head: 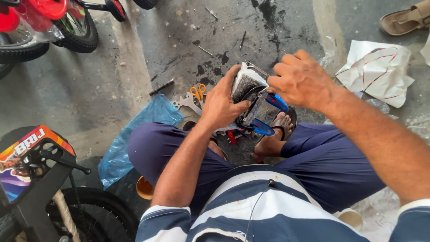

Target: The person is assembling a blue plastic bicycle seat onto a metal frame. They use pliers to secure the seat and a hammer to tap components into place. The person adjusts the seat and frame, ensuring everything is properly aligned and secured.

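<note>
Two hands: both work on one small part, held above the person's lap and the stained concrete floor (112,89).
Held part: a small bicycle part (256,104) with a black frame, a clear panel, blue end pieces and a patterned wrapping at its top; its exact kind cannot be told.
Part position: between the two hands, in front of the crossed legs, directly above the sandalled foot (274,140).
Left hand (220,104): fingers curled round the left side of the part, thumb pressed onto its black frame; closed firmly on it.
Right hand (301,79): fingers bent down onto the upper right edge of the part, near the upper blue end piece; the fingertips are hidden behind the knuckles, so the exact grip cannot be told, but the hand is in contact with the part.
Floor, left of the hands: orange-handled scissors (197,92), a flat metal spanner (187,103) just beside them, and a blue plastic bag (136,134).
Floor, right of the hands: crumpled white paper (378,71) with red lines, well apart from the part.
Surroundings: a child's bicycle (40,179) at lower left; another bicycle wheel (78,31) at upper left.
</note>
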